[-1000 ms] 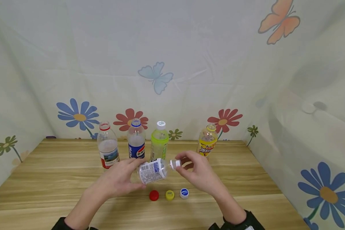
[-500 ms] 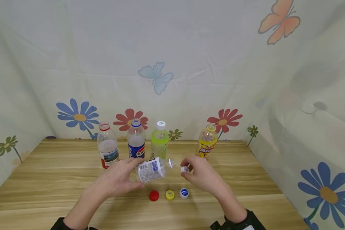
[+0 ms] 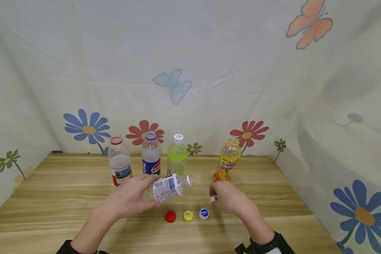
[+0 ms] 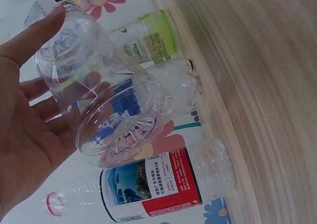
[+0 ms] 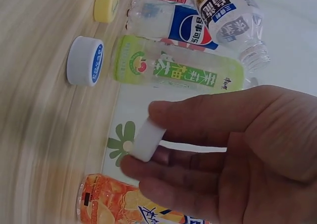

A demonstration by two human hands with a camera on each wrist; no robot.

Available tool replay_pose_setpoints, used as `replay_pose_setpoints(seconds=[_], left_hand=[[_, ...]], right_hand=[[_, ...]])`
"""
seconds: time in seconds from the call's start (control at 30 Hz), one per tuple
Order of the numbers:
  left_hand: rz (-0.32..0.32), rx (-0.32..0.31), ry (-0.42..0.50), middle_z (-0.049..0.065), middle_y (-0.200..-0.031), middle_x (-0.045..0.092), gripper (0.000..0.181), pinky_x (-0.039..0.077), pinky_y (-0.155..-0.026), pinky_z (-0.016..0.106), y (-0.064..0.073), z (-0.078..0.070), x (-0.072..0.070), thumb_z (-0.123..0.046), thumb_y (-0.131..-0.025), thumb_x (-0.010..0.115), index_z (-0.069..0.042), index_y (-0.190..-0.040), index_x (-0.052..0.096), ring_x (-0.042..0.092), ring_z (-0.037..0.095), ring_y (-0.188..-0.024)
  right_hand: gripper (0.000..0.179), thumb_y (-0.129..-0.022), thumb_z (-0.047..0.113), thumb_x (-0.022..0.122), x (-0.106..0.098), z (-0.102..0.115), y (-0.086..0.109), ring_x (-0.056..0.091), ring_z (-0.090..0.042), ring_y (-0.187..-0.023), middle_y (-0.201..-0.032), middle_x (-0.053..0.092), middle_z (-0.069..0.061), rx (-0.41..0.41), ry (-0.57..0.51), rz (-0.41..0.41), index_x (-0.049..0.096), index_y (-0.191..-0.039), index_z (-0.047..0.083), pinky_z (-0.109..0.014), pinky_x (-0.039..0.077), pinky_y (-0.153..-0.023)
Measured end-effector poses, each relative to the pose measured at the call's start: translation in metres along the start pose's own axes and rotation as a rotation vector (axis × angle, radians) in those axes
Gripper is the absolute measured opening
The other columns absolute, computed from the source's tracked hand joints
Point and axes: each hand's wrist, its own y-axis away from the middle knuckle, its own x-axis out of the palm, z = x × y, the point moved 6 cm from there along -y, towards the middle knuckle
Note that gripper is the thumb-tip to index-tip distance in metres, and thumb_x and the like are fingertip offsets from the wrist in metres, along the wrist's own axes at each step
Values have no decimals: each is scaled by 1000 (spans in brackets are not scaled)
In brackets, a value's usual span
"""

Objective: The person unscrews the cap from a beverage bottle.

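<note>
My left hand [image 3: 131, 197] grips a clear bottle [image 3: 166, 188] with a white label, tilted on its side above the table, its uncapped mouth pointing right. From the left wrist, the ribbed base of this bottle [image 4: 124, 125] faces the camera, fingers behind it. Between thumb and fingers, my right hand [image 3: 230, 197] pinches a white bottle cap [image 5: 147, 140], low over the table. To its left lies a white cap with a blue top [image 3: 204, 214], in a row with a yellow cap [image 3: 188, 216] and a red cap [image 3: 170, 216].
Behind my hands stand an open red-ringed bottle [image 3: 119, 162], an open Pepsi bottle [image 3: 151, 155] and a green-labelled bottle [image 3: 177, 155] with its white cap on. An open orange drink bottle [image 3: 228, 162] stands behind the right hand. A printed curtain [image 3: 222, 81] borders the wooden table [image 3: 66, 183].
My right hand has pulled the white cap off the bottle's mouth and moved right and down with it. The left hand and its bottle have stayed nearly still.
</note>
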Motion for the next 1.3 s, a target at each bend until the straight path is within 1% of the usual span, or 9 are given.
replay_pose_setpoints(seconds=[0.1, 0.17, 0.43, 0.53, 0.67, 0.83, 1.0, 1.13, 1.3], left_hand=[[2, -4, -2, 7, -133, 65, 78, 54, -97, 49, 0, 0, 0, -39, -76, 92, -13, -141, 59, 64, 22, -114], [4, -6, -2, 7, -133, 65, 78, 54, -97, 50, 0, 0, 0, -39, -76, 92, -13, -142, 59, 63, 22, -114], [2, 3, -3, 7, -133, 65, 78, 54, -97, 50, 0, -1, 0, -39, -76, 92, -13, -142, 59, 64, 23, -114], [-3, 11, -8, 7, -133, 65, 78, 55, -97, 49, 1, -1, 0, -40, -76, 92, -13, -142, 59, 64, 23, -114], [0, 13, -8, 7, -134, 64, 78, 54, -97, 50, 1, -1, 0, -40, -76, 92, -13, -142, 59, 64, 24, -115], [4, 13, -6, 8, -135, 64, 79, 54, -98, 51, 1, -1, 1, -40, -77, 92, -13, -142, 58, 63, 25, -117], [2, 18, -5, 8, -134, 64, 78, 54, -98, 51, 1, -1, 0, -40, -77, 92, -12, -142, 58, 63, 25, -116], [-2, 27, -6, 8, -133, 65, 78, 54, -97, 50, 1, -2, 0, -39, -77, 92, -12, -141, 59, 64, 24, -115], [1, 20, -4, 8, -134, 65, 78, 54, -97, 50, 2, -2, 0, -40, -77, 92, -12, -142, 59, 64, 24, -115]], right_hand=[[20, -82, -5, 77, 6, -5, 1, 53, -19, -70, -74, 57, 1, 59, 23, 58, 63, -82, 9, -39, 49, -64], [20, -82, -5, 76, 9, -8, 2, 53, -19, -69, -73, 56, 0, 82, 36, 87, 62, -81, 9, -39, 48, -63], [20, -82, -4, 78, 18, -14, 0, 54, -18, -67, -72, 57, 1, 116, 72, 138, 63, -81, 10, -37, 50, -62], [21, -79, -3, 80, 22, -15, -2, 54, -17, -67, -72, 57, 2, 118, 97, 136, 63, -80, 11, -38, 50, -62], [23, -73, -2, 81, 27, -16, -4, 54, -16, -65, -70, 57, 4, 92, 156, 117, 63, -75, 13, -38, 50, -59], [26, -71, -2, 82, 33, -17, -6, 53, -14, -63, -68, 56, 6, 95, 204, 132, 62, -71, 15, -36, 49, -56], [27, -70, -3, 83, 35, -20, -8, 53, -14, -62, -69, 57, 6, 119, 210, 147, 63, -72, 15, -35, 49, -56], [26, -69, -3, 83, 35, -20, -9, 53, -14, -64, -69, 57, 6, 120, 219, 140, 63, -73, 15, -37, 49, -57], [29, -68, 3, 89, 36, -21, -9, 53, -15, -65, -70, 56, 5, 112, 226, 142, 62, -74, 14, -37, 49, -59]])
